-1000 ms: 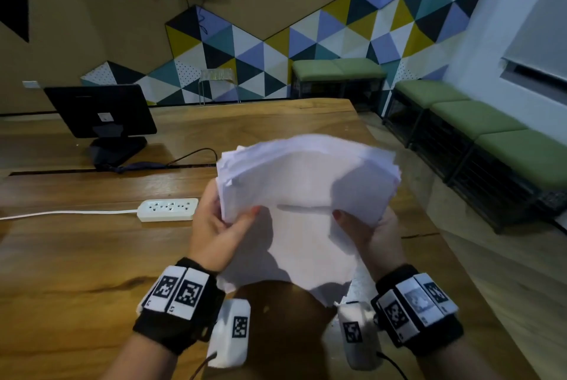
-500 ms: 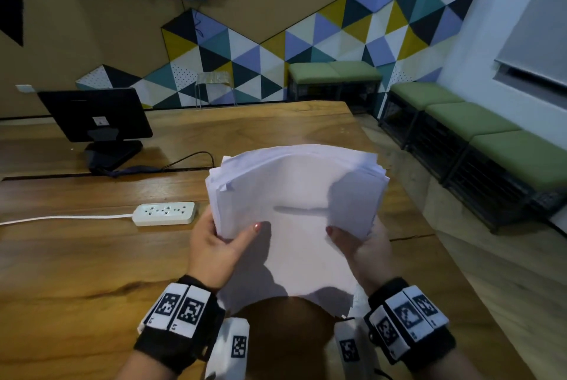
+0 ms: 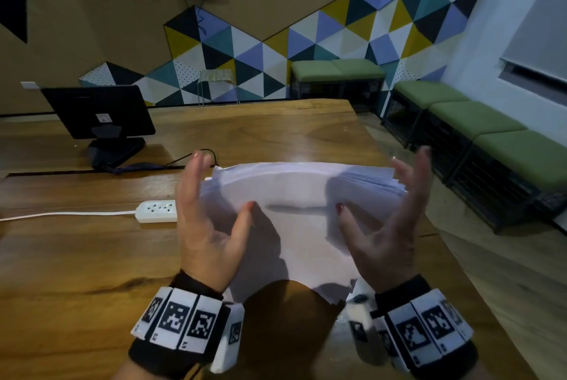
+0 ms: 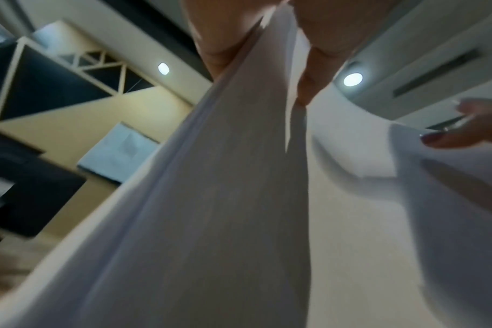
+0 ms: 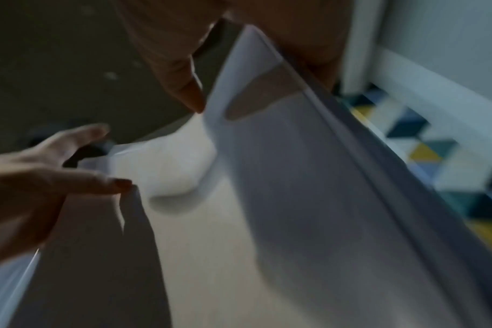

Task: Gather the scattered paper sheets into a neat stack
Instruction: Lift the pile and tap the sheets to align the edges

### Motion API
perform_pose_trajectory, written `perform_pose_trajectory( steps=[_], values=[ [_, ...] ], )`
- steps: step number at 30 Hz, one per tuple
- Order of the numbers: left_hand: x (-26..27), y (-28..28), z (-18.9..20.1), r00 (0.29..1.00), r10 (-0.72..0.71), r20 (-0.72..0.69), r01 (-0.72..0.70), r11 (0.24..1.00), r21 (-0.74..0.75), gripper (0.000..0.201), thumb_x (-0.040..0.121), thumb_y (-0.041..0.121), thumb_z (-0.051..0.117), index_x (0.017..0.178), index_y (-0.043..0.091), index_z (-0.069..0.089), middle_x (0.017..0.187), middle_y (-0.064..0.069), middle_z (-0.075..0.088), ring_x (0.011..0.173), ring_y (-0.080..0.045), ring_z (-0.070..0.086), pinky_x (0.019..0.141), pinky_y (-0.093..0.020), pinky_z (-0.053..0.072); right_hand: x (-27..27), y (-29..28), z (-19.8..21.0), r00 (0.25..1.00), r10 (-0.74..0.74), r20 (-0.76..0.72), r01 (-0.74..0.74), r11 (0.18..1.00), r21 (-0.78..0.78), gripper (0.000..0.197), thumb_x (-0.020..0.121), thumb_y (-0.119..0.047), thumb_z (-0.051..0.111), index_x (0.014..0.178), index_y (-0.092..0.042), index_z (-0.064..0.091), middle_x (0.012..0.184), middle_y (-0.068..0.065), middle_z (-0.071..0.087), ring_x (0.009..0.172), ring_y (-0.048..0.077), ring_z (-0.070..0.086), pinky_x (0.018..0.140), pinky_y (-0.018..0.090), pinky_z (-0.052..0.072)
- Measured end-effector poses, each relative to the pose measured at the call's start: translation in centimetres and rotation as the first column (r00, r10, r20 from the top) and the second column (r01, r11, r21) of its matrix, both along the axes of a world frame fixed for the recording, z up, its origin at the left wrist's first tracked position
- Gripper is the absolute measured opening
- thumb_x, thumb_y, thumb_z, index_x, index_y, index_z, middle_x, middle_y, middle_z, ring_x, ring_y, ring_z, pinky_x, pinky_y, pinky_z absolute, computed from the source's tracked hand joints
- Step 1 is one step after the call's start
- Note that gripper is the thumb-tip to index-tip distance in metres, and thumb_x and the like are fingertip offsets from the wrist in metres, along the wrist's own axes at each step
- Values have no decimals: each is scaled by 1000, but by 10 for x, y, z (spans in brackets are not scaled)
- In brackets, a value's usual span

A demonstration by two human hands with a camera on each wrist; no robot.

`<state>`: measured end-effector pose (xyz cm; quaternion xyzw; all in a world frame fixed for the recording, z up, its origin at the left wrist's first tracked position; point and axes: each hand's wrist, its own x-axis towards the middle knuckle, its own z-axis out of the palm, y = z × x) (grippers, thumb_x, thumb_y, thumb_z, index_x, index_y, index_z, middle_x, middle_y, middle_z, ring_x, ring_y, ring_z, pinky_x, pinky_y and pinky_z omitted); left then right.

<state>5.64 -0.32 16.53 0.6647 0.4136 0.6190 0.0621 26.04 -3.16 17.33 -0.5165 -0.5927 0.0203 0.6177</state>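
Paper stack (image 3: 294, 195) between flat hands (image 3: 208, 235); edges ragged

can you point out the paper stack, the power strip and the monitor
paper stack (image 3: 294, 195): head view, middle of the top sheet.
power strip (image 3: 158, 210): head view, middle of its white socket face.
monitor (image 3: 98, 111): head view, centre of the dark back panel.

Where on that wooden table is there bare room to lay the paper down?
Bare wood shows on the brown wooden table near the left hand, below the white power strip, and on the far end past the white paper stack. It is crowded around the black monitor and its cable.
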Motion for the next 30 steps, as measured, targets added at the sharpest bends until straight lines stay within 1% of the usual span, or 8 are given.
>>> perform_pose_trajectory(
  steps=[2, 4, 8, 11, 18, 22, 26, 30],
  values=[
    [2, 1, 8, 988, 75, -135, -70, 997, 42, 70, 75, 19, 64, 136, 33, 33, 131, -9, 41, 122, -10, 37, 101, -17, 36, 0, 3, 9, 973, -84, 216, 78, 996, 37, 73, 69, -30, 61, 135, -23, 32, 136, 12, 26, 118, -18, 20, 89, -6, 28],
    [1, 1, 12, 985, 74, -156, -78, 997, -16, 52, 76, 21, 60, 126, 23, 46, 126, -7, 43, 115, 2, 37, 94, -9, 37, 0, 3, 13, 971, -90, 224, 101, 994, -39, 58, 68, -36, 56, 124, -22, 48, 135, 23, 31, 107, -10, 24, 84, -9, 26],
    [-5, 0, 14, 990, 80, -116, -86, 995, -48, 53, 76, 18, 63, 125, 19, 43, 118, 15, 40, 98, -3, 42, 80, -9, 35, 3, 2, 12, 987, -57, 151, 70, 994, -87, 51, 68, -33, 54, 117, -19, 48, 132, 24, 35, 104, -6, 28, 83, -10, 27],
    [-4, 1, 20, 984, 59, -169, -69, 996, -57, 63, 75, 14, 65, 131, 20, 38, 116, 4, 43, 103, -1, 39, 90, -3, 32, 3, 2, 11, 988, -41, 146, 49, 997, -55, 49, 68, -27, 56, 112, -5, 50, 125, 27, 40, 109, -24, 24, 85, -9, 26],
    [-5, 2, 24, 972, 40, -233, -51, 998, -44, 56, 74, 11, 64, 126, 17, 44, 113, -2, 48, 104, -1, 40, 93, 0, 29, 4, 3, 13, 978, -89, 189, 109, 989, -95, 60, 68, -36, 52, 125, -25, 38, 131, 16, 34, 101, -12, 27, 64, 0, 39],
    [-9, 2, 25, 982, 11, -190, -29, 995, -93, 58, 75, 21, 63, 129, 19, 44, 114, -5, 55, 99, 2, 46, 91, -1, 31, 8, 1, 8, 999, -34, -35, 32, 998, -61, 57, 66, -30, 58, 120, -20, 42, 128, 19, 39, 104, 9, 44, 78, 4, 44],
    [-13, 5, 9, 940, -141, 310, 250, 905, -345, 100, 64, 2, 78, 142, 21, 19, 115, 15, 48, 99, 14, 56, 79, -6, 48, 16, 6, -14, 837, 196, -510, -327, 928, -180, 83, 64, -3, 77, 130, -26, 31, 110, -7, 56, 85, -1, 63, 61, 16, 55],
    [-8, 10, -20, 912, -119, 392, 355, 708, -610, 43, 69, 6, 74, 106, 20, 59, 99, 0, 65, 99, -18, 63, 76, -25, 57, 10, 18, -38, 752, 167, -637, -465, 820, -333, 20, 69, 6, 72, 75, -8, 59, 54, -6, 65, 55, 8, 58, 50, 24, 52]
  ],
)
